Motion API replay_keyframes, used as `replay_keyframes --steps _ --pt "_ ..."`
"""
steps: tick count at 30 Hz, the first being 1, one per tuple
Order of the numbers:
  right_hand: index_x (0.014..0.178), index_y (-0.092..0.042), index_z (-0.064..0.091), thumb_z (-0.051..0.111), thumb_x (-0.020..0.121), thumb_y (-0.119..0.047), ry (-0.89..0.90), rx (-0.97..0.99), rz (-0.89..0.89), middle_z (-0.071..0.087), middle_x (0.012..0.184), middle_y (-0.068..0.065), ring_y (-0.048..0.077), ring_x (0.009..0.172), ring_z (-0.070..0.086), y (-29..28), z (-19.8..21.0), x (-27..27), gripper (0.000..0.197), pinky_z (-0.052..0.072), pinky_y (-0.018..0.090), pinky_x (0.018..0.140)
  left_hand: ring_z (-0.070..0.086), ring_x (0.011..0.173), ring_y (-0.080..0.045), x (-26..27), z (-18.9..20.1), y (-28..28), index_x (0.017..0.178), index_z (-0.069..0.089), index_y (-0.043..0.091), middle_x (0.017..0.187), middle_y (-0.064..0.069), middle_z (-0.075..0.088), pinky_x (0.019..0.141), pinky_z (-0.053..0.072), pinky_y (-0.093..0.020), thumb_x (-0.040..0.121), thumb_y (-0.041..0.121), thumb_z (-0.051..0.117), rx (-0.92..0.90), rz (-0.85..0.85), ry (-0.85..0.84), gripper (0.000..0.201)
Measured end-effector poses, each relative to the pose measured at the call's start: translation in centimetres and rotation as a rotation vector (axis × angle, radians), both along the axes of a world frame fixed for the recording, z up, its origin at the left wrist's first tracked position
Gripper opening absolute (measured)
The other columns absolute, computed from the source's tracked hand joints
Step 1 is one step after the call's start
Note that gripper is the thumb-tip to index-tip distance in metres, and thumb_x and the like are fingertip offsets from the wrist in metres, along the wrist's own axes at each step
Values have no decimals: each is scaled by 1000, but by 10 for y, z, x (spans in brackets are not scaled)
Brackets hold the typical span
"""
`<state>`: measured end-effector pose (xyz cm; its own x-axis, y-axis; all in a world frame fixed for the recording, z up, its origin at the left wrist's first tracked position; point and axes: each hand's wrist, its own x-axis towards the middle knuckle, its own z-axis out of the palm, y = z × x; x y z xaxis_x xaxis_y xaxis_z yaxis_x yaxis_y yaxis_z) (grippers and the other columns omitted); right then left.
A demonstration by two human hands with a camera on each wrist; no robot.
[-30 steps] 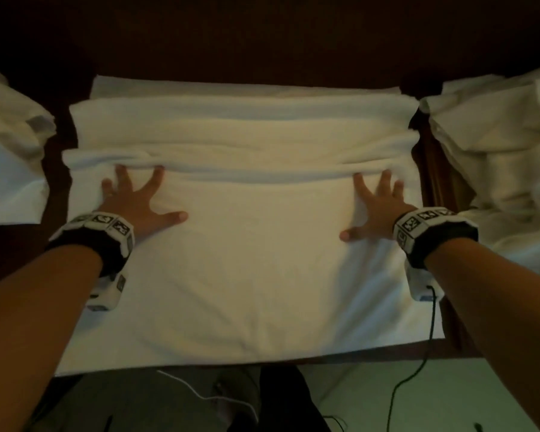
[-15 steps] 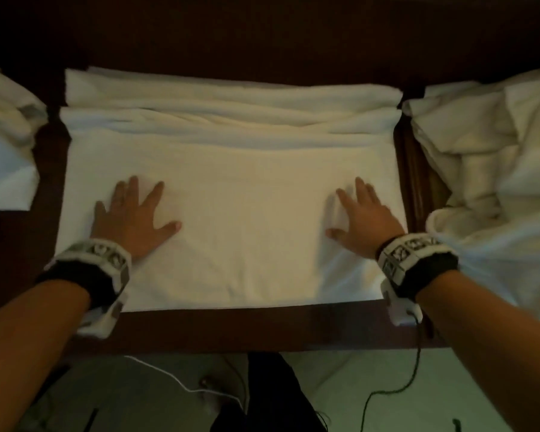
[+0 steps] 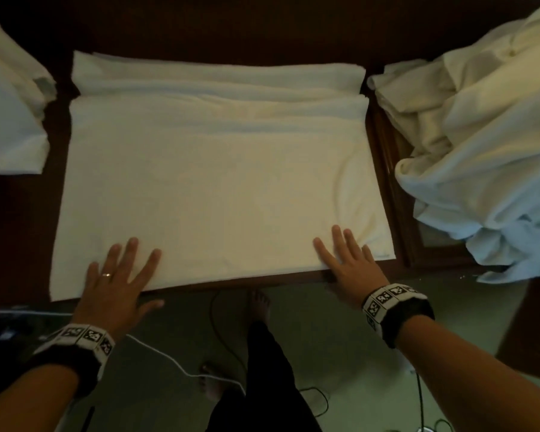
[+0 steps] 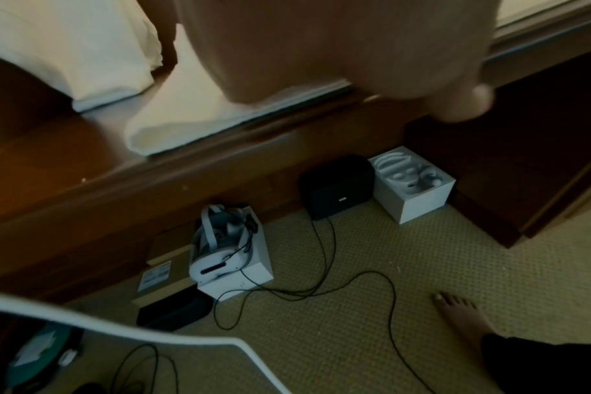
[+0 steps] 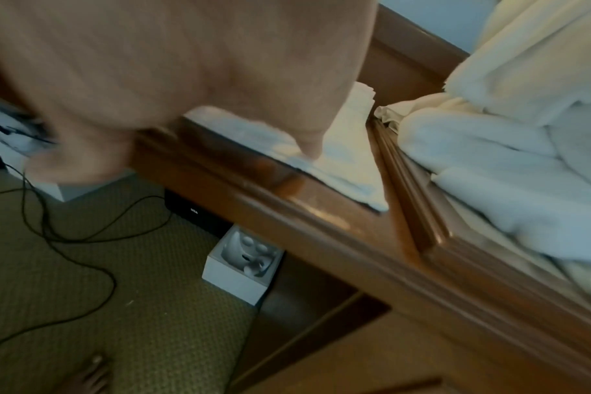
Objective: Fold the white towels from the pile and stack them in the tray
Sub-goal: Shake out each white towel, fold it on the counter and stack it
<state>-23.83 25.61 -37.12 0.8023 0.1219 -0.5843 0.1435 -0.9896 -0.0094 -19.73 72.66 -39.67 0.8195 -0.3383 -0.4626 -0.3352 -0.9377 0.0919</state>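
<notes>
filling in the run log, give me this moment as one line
stage: smoothing fold | towel: flat on table | left hand: open, on near edge | right hand: open, on near edge | pile: unfolded, right

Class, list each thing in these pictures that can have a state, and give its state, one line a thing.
towel: spread flat on the table, far part bunched in folds
left hand: fingers straight, flat on the towel's near edge
right hand: fingers straight, flat on the towel's near right corner
pile: crumpled, unfolded, at the right
folded towels: lying at the left
</notes>
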Motion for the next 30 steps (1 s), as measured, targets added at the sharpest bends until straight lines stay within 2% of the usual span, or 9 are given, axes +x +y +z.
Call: replay_keyframes --steps 3,6,9,13,16,22,26,28,30 --pt "156 -31 -7 66 91 -28 -141 -18 58 3 164 19 42 149 14 -3 -4 -20 97 23 57 115 36 141 -47 -10 9 3 158 26 28 161 -20 26 102 37 -67 61 13 92 37 -43 -48 118" --pt "150 -22 36 76 74 -3 -237 -55 155 39 154 17 37 134 48 -10 -2 -30 88 37 57 107 53 128 -46 -18 17 15 149 45 20 150 -19 46 92 49 -62 45 -11 90 59 -83 -49 117" --pt "141 -21 46 77 77 -11 -237 -125 183 43 151 14 34 128 54 -15 8 -26 71 40 59 107 58 123 -44 -16 23 18 146 47 17 147 -17 50 91 52 -60 49 -10 89 67 -92 -76 109" --pt "151 -24 14 65 88 -40 -135 -239 60 17 158 21 39 143 28 -8 14 -12 82 31 60 112 23 151 -30 -12 39 5 159 19 27 167 -4 14 119 28 -49 94 13 61 -1 41 -22 78" --pt "151 -23 -1 62 84 -59 -97 -234 25 8 158 28 44 144 22 10 11 -15 99 30 59 111 24 151 -27 -7 46 -5 155 34 27 166 0 21 119 30 -48 103 31 48 -135 254 34 54" --pt "150 -11 24 58 94 -24 -188 -160 42 21 156 29 49 139 32 30 3 -36 67 42 56 106 40 141 -35 -1 52 -5 151 43 27 160 -5 36 113 36 -50 103 43 45 -174 361 86 51" --pt "123 -9 53 75 80 -18 -324 22 78 55 129 19 37 106 61 18 6 -34 49 57 45 77 56 120 -42 2 55 -2 152 43 21 142 -19 54 98 46 -49 103 39 46 -180 410 57 52" --pt "111 -9 56 74 78 -13 -362 22 41 58 113 13 32 94 60 12 10 -25 37 55 44 71 53 126 -39 4 55 1 148 48 21 147 -15 52 102 44 -48 103 34 51 -200 381 42 48" --pt "109 -9 58 67 84 -10 -327 -47 -52 57 109 13 32 97 57 9 16 -16 27 53 45 76 42 139 -34 5 50 6 149 47 22 159 -10 38 112 38 -48 100 23 57 -117 282 35 49"
